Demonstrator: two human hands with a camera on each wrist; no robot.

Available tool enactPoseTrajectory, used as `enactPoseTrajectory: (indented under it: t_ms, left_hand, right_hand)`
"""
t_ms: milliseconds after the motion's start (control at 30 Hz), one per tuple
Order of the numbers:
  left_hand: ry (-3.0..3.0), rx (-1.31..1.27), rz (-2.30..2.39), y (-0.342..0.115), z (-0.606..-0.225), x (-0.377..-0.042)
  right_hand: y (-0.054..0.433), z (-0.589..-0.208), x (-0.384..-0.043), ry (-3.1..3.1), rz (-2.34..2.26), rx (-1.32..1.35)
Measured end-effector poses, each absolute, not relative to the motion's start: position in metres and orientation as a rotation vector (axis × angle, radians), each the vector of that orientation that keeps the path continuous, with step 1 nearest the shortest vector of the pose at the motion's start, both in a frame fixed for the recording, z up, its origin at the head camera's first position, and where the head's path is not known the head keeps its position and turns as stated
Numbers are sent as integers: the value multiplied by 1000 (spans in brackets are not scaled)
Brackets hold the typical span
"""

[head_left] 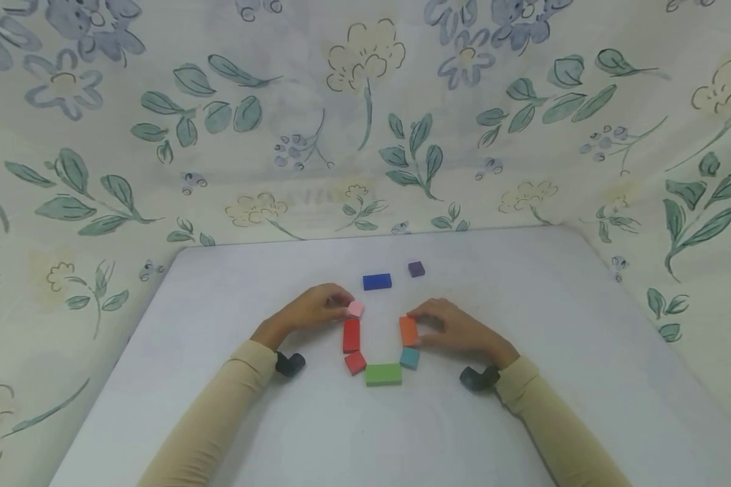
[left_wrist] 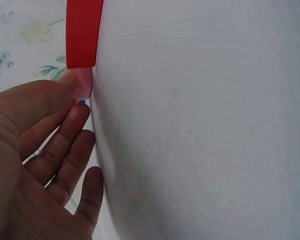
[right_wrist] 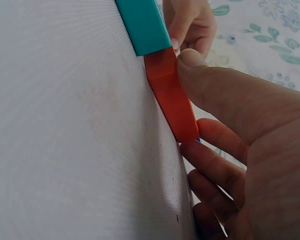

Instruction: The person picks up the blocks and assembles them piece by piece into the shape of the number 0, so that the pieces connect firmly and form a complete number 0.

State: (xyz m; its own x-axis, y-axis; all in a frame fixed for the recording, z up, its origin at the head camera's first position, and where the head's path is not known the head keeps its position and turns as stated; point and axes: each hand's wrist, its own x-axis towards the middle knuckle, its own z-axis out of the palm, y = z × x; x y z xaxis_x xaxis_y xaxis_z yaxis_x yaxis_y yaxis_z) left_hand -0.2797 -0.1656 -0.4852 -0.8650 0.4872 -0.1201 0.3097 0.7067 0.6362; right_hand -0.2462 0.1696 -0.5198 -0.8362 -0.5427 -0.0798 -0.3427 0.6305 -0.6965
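With thumb and fingers, my left hand [head_left: 315, 306] pinches a small pink cube [head_left: 356, 310] at the far end of a long red block [head_left: 351, 336]. My right hand [head_left: 459, 328] grips an orange block [head_left: 409, 331] between thumb and fingertips; in the right wrist view the thumb lies along its side. Just nearer than the orange block sits a teal cube [head_left: 410, 358]. A turned red cube [head_left: 355, 362] lies below the long red block, and a green block [head_left: 384, 375] spans the near side between it and the teal cube. Together these blocks make a U shape.
Beyond the hands lie a dark blue block [head_left: 377, 281] and a purple cube [head_left: 416, 269]. The white table [head_left: 219, 433] meets floral cloth [head_left: 365, 135] at its back and sides. Dark wrist straps [head_left: 479, 378] are on both arms.
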Motion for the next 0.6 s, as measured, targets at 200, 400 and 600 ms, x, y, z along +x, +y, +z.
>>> enactPoseTrajectory:
  t_ms: [200, 400, 600]
  left_hand:
    - [2641, 613, 898, -164, -484, -280]
    - [2636, 616, 894, -164, -482, -278]
    - [2640, 634, 908, -164, -484, -278]
  right_hand:
    - [172, -519, -247, 2569, -1026, -785]
    - [173, -520, -247, 2555, -1044, -802]
    - [172, -521, -248, 2564, -1033, -783]
